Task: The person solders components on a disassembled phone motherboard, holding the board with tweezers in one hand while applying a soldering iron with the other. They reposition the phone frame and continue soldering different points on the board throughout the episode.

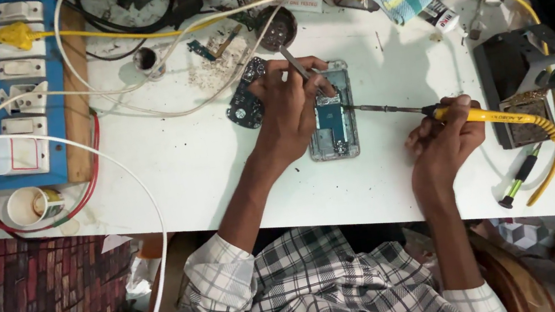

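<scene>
Head view looks straight down over a checked shirt sleeve (222, 274) to the white bench (170, 172); nearest, the right hand (445, 140) has its grip closed around the yellow handle of a soldering iron (484, 116), pinched near the front like a pen, probably so the thin metal tip can be steered finely; the tip reaches leftward and meets the upper part of the opened grey phone body with its blue circuit board exposed (332, 118), which lies flat on the bench between the two hands; the iron's yellow cord loops away to the right, clear of the work. The left hand (288, 106) rests on the phone's left edge, seemingly to steady it, its fingers closed on slim metal tweezers (294, 64) whose points angle down toward the same spot as the tip; just left of that hand, partly under it, lies a dark round-holed circuit part (244, 102). Further off stand a black iron stand with a brass sponge (519, 94), a green-handled screwdriver (519, 178), and a blue switchboard (26, 91) at the far left.
</scene>
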`<state>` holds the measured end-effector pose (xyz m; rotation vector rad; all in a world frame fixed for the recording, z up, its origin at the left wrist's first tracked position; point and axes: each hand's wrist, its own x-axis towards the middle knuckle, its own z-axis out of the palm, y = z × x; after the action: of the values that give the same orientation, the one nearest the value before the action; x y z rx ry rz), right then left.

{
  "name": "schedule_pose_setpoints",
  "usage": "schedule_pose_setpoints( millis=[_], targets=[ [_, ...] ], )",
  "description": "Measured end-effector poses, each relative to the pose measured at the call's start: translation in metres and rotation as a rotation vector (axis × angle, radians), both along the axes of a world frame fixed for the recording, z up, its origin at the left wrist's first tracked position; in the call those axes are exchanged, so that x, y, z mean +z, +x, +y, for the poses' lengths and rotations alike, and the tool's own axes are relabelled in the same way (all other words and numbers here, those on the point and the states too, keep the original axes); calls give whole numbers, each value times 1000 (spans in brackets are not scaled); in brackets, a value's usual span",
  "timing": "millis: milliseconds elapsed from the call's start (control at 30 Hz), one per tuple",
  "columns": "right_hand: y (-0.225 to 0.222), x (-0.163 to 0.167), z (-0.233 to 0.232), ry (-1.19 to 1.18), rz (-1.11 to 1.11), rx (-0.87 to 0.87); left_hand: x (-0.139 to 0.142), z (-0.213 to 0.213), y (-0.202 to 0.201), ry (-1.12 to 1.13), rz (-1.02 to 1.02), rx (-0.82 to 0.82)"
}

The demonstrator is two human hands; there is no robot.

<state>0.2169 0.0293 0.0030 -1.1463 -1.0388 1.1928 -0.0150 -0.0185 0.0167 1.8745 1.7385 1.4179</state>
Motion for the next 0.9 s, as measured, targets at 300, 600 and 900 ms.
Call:
schedule_pose_setpoints(
  millis=[300, 600, 900],
  targets=[
    [1, -4, 3, 47, 33, 33, -1, 2, 0, -57, -13, 5],
    [1, -3, 0, 61, 29, 65, -8, 3, -1, -61, 15, 3],
    [3, -7, 2, 34, 112, -41, -4, 1, 0, -101, 38, 13]
  ],
)
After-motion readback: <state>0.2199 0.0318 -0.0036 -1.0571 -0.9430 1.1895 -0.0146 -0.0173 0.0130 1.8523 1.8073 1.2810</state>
